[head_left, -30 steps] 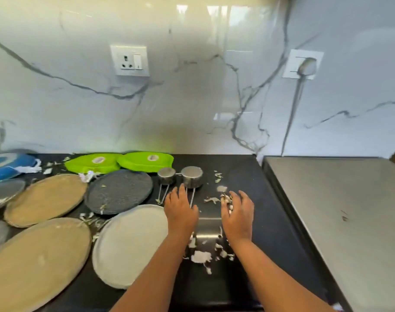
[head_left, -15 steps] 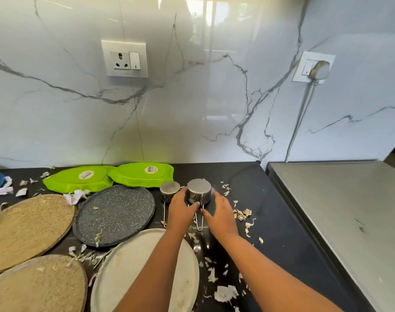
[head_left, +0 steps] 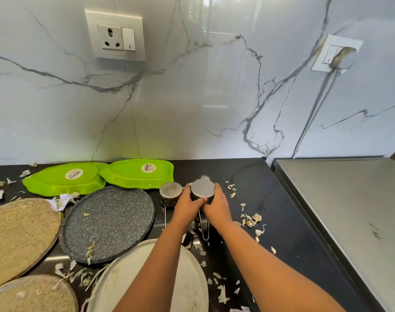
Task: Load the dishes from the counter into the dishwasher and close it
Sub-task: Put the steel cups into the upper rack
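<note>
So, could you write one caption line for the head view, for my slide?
Both hands grip an upturned steel cup on the littered black counter beside plates.

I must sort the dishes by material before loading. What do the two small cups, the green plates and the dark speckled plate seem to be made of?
The cup held in both hands and the one beside it look like brushed steel: grey sheen, wire handles. The two green plates look like glossy plastic: bright colour, stickers on them. The dark speckled plate looks matte, perhaps stoneware or melamine; I cannot tell which.
</note>
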